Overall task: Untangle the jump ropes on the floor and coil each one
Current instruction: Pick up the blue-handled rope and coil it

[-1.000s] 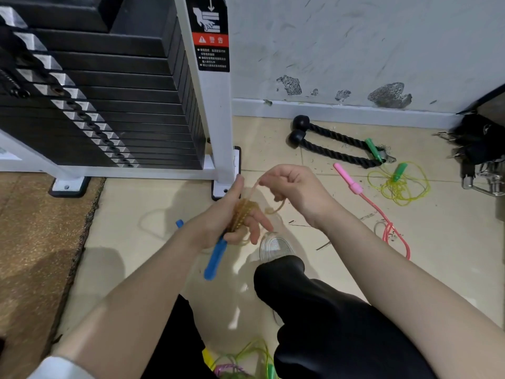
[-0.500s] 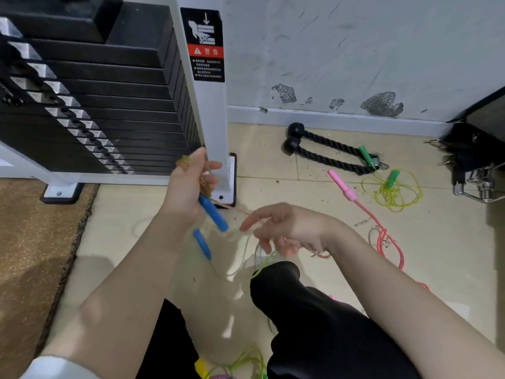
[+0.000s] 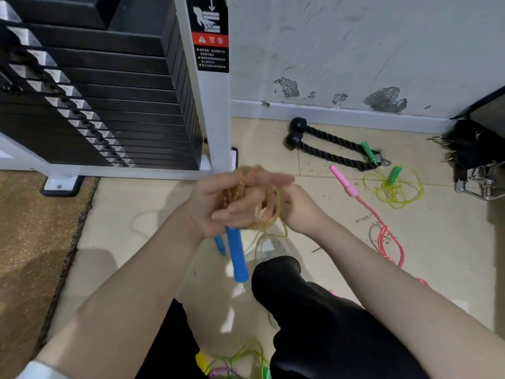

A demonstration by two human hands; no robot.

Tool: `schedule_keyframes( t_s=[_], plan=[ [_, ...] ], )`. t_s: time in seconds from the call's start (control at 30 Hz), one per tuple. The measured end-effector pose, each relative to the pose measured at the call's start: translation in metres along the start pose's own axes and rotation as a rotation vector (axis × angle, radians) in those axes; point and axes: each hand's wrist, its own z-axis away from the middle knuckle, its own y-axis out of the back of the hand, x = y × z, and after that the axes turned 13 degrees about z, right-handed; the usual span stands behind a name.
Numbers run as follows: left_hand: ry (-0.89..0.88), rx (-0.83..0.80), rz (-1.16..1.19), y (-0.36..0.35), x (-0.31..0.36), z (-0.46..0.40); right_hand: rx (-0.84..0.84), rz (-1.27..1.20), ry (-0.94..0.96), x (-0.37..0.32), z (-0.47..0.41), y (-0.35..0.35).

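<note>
Orange jump rope (image 3: 262, 212): bundled in loops between both hands, above the tiled floor (image 3: 142, 203). Left hand (image 3: 216, 203) closed around the coil, one blue handle (image 3: 237, 254) hanging below it; second blue handle (image 3: 220, 244) just behind. Right hand (image 3: 295, 209) touching the coil's right side; how far its fingers close cannot be told (motion blur). Pink rope (image 3: 382, 231) and yellow-green rope (image 3: 393, 187) lie well apart to the right.

A single head-worn wide-angle view looks forward and down, close over both forearms. The hands (image 3: 246, 199) meet at frame centre, very near the lens. The weight stack (image 3: 95, 86) fills the far left, the wall (image 3: 369, 45) runs across the far side, and the floor (image 3: 437, 255) spreads right.
</note>
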Motion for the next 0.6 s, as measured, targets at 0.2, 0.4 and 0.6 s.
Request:
schedule_keyframes(
  t_s=[0.2, 0.4, 0.6],
  plan=[
    [-0.592, 0.760, -0.112, 0.010, 0.012, 0.001, -0.443, -0.076, -0.111, -0.021, 0.009, -0.001],
    [-0.518, 1.227, -0.472, 0.054, 0.017, 0.036, -0.547, -0.310, -0.130, -0.015, 0.015, 0.014],
    [0.023, 1.092, -0.817, 0.043, -0.005, 0.035, -0.004, -0.448, -0.108, -0.009, 0.007, 0.013]
  ],
)
